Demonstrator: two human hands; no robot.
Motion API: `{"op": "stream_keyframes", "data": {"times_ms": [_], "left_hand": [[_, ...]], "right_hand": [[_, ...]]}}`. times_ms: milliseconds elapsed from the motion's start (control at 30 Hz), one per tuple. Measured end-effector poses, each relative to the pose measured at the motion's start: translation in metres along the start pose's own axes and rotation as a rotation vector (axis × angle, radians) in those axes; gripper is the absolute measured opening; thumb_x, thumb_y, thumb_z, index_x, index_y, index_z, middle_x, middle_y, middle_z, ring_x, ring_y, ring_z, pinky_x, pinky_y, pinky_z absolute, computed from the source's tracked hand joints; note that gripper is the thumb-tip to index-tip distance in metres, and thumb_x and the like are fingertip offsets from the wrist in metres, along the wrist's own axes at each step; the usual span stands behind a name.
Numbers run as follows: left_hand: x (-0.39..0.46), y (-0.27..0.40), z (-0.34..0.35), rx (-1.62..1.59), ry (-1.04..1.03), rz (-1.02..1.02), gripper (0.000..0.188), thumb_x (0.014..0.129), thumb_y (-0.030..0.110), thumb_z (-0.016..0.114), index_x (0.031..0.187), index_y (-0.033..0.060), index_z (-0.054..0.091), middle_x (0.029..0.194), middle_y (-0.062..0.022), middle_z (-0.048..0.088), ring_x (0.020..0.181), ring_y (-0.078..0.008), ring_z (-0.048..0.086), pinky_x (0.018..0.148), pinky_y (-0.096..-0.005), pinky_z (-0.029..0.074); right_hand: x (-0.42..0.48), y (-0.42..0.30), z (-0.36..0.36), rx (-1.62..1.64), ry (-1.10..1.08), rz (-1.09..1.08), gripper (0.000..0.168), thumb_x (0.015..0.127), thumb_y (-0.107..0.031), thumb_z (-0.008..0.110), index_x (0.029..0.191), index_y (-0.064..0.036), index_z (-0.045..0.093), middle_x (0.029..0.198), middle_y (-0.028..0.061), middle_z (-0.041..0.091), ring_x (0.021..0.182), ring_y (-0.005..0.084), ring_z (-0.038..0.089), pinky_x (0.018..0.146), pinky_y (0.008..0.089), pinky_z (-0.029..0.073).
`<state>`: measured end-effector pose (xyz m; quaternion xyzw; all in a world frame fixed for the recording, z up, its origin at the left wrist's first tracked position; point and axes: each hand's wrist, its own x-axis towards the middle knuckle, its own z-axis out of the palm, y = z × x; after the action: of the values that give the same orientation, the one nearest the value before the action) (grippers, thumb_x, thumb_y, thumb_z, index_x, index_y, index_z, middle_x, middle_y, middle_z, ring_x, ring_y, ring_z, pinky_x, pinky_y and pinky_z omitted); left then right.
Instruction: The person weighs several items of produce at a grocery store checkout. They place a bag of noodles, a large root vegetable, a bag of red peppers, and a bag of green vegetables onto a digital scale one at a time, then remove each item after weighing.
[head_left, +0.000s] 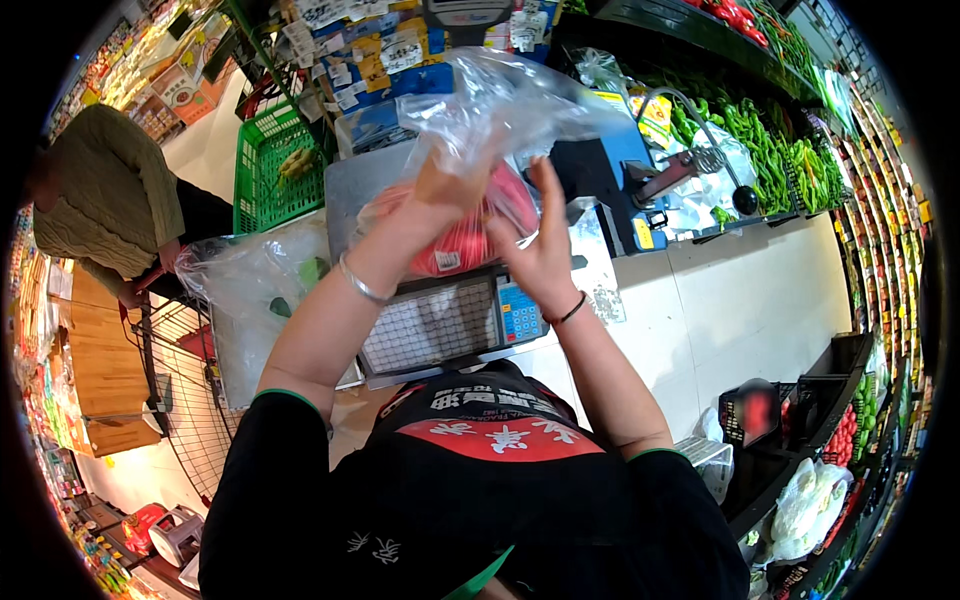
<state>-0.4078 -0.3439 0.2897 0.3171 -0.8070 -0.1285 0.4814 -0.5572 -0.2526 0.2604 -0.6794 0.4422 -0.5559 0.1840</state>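
A clear plastic bag (517, 97) rises above a pink-red striped bundle (457, 251) with a small white label. The bundle rests on the metal platform of a weighing scale (345, 184). My left hand (454, 184), blurred and partly behind film, is closed around the gathered upper part of the bag. On the bundle's right side, my right hand (541, 255) has its thumb and fingers apart, holding nothing. Below both hands lie the scale's gridded key panel (431, 326) and blue number pad (519, 311).
A blue bench device (630, 187) with a black-knobbed lever stands right of the scale, beside green peppers (750, 150). At left are a green basket (259, 169), loose plastic film (240, 270), and a person (112, 180) with a wire shopping cart (187, 405). Dark shelving (780, 480) curves behind right.
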Motion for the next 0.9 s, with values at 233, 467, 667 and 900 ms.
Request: {"op": "stream_keyframes", "data": {"times_ms": [233,467,667,900], "left_hand": [[0.007,0.143,0.026,-0.192,-0.487,-0.095,0.050,0.078,0.013,0.065,0.124,-0.0032,0.053,0.120,-0.0198,0.057,0.102,-0.0360,0.059,0.089,-0.0436,0.047],[-0.032,0.163,0.132,-0.531,-0.525,-0.062,0.050,0.079,0.016,0.066,0.123,-0.0029,0.052,0.117,-0.0198,0.057,0.109,-0.0335,0.056,0.095,-0.0388,0.044],[0.009,0.173,0.182,-0.149,-0.698,-0.142,0.034,0.075,0.022,0.065,0.104,0.0037,0.063,0.101,-0.0246,0.060,0.096,-0.0398,0.060,0.086,-0.0405,0.049],[0.038,0.153,0.214,-0.973,-0.351,-1.111,0.021,0.098,0.018,0.048,0.102,0.0018,0.061,0.075,-0.0043,0.060,0.060,-0.0133,0.060,0.052,-0.0241,0.047]], "right_hand": [[-0.027,-0.010,-0.045,0.177,-0.145,0.047,0.055,0.080,-0.019,0.069,0.130,-0.004,0.051,0.129,0.0160,0.052,0.126,0.0316,0.043,0.110,0.0442,0.029],[-0.100,0.030,-0.134,0.265,-0.157,0.235,0.054,0.094,-0.019,0.055,0.142,-0.003,0.036,0.145,0.0143,0.040,0.134,0.0262,0.036,0.114,0.0390,0.024],[-0.139,0.103,-0.183,-0.072,0.082,0.377,0.033,0.095,-0.012,0.043,0.124,-0.001,0.053,0.117,0.0116,0.059,0.110,0.0178,0.054,0.095,0.0335,0.045],[-0.062,0.158,-0.200,0.839,-0.144,0.429,0.035,0.082,0.008,0.036,0.108,0.004,0.059,0.102,0.0061,0.064,0.092,0.0142,0.059,0.085,0.0281,0.048]]}}
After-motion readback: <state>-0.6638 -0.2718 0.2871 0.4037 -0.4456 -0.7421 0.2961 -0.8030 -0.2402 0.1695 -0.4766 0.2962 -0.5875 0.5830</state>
